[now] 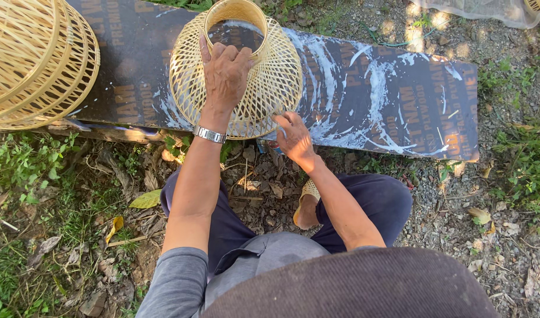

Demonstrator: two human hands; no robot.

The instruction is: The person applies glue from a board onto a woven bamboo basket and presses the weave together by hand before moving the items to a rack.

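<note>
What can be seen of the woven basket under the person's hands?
The woven basket is pale bamboo in open lattice, bell-shaped, wide rim down on the dark, white-smeared board, with a narrow solid ring on top. The left hand rests on its upper slope by the ring; the right hand touches its lower rim at the near edge.
</note>
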